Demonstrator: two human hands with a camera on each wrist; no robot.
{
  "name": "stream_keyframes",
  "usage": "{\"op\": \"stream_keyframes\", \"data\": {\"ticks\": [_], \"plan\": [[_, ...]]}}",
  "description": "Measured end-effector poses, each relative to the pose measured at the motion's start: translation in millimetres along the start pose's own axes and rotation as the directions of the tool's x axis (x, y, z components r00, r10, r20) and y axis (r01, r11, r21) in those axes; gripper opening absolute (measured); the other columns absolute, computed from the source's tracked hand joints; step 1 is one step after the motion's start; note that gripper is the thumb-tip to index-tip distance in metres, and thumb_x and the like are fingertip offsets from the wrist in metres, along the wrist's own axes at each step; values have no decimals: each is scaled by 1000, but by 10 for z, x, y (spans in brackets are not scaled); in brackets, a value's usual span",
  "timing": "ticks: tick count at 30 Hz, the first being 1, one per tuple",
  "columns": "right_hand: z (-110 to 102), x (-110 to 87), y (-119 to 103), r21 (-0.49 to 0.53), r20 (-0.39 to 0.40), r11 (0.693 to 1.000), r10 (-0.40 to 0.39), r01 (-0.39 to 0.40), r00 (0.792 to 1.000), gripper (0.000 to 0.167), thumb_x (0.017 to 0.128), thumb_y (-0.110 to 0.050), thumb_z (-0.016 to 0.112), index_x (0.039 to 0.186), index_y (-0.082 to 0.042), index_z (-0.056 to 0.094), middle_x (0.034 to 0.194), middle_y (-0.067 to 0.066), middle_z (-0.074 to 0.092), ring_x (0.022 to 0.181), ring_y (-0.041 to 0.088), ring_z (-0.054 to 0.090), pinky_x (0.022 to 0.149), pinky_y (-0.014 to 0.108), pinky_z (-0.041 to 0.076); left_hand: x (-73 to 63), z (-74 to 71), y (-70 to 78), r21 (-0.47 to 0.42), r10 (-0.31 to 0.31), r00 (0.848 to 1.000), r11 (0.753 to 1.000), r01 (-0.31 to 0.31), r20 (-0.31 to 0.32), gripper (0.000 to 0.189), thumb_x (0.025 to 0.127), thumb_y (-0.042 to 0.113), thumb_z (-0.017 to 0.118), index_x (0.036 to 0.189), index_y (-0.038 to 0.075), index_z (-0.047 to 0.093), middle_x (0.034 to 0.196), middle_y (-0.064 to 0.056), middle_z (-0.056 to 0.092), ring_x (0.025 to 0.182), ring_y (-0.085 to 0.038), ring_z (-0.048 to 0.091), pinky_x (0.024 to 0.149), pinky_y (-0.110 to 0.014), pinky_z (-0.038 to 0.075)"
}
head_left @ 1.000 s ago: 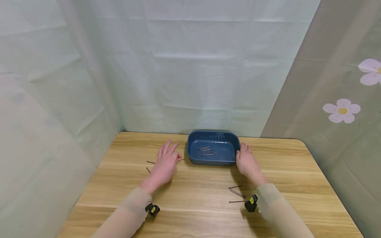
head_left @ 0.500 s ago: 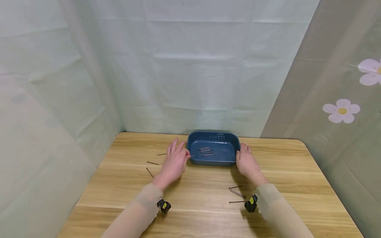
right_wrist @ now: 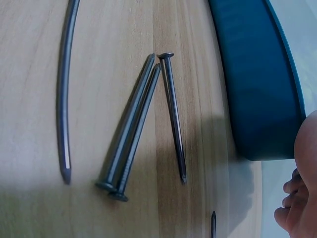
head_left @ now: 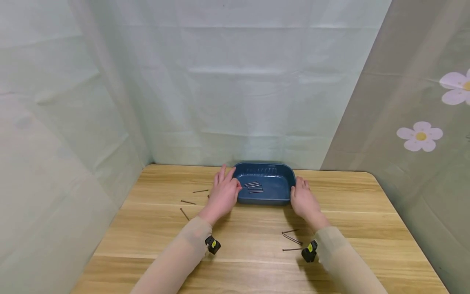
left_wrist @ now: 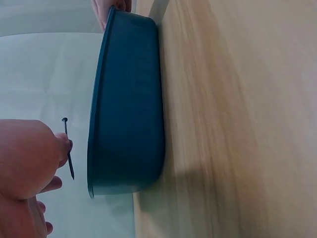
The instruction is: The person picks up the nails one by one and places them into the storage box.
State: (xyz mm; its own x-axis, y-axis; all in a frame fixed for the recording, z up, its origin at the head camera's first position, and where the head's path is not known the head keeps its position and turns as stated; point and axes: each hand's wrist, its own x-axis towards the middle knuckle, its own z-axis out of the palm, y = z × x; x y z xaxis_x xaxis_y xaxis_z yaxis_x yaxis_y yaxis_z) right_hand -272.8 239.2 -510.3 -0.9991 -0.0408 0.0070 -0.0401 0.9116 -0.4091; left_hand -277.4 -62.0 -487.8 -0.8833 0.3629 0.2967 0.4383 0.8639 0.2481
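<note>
A dark blue rectangular dish stands near the table's back edge, with several nails lying inside its left half. My left hand is over the dish's left end and pinches a nail between thumb and forefinger; its other fingers spread upward. In the left wrist view that nail hangs just beyond the rim, apart from the dish wall. My right hand holds the dish at its right end, thumb by the near corner and fingers along the side. Part of its grip is hidden.
Several loose nails lie on the wooden table near my right wrist. More nails lie left of my left hand, one partly hidden by it. Pale cloth hangs behind and beside the table.
My left hand has carried the pinched nail rightward, from the table left of the dish to over its left end. Nails behind that hand have come into sight. The right hand stays at the dish.
</note>
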Motion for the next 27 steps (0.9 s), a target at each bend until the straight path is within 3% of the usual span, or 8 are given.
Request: {"op": "stream_keyframes", "data": {"ticks": [14,18,23,27], "plan": [[-10,-34,-16,3,-1,1000,13,-13,1000,61,115,-21,29,160,19,17,169,37,21,157,55,18,127,59,19,202,41,124,57,-25,993,998,19,113,18,106,24,70,95,12,78,171,-22,31,161,-50,9,126,-65,20],[-22,-48,-9,-1,-3,1000,14,-14,1000,61,116,-21,29,160,20,17,169,38,21,157,55,18,127,59,19,266,52,185,66,-25,986,998,14,162,20,106,26,71,95,13,81,174,-21,25,162,-50,2,126,-66,18],[-33,-68,-12,-2,-7,1000,17,-17,1000,61,115,-20,29,160,20,18,168,38,22,156,56,19,127,59,19,339,63,250,88,0,976,996,-19,216,21,105,26,71,89,17,81,176,-20,21,162,-48,-4,126,-67,17],[-31,-79,-12,-1,-11,1000,20,-20,1000,61,115,-21,30,160,20,19,168,37,22,156,55,19,127,59,19,402,84,269,120,36,969,991,-67,244,21,105,25,71,87,19,80,176,-20,22,162,-49,-1,125,-67,19]]}}
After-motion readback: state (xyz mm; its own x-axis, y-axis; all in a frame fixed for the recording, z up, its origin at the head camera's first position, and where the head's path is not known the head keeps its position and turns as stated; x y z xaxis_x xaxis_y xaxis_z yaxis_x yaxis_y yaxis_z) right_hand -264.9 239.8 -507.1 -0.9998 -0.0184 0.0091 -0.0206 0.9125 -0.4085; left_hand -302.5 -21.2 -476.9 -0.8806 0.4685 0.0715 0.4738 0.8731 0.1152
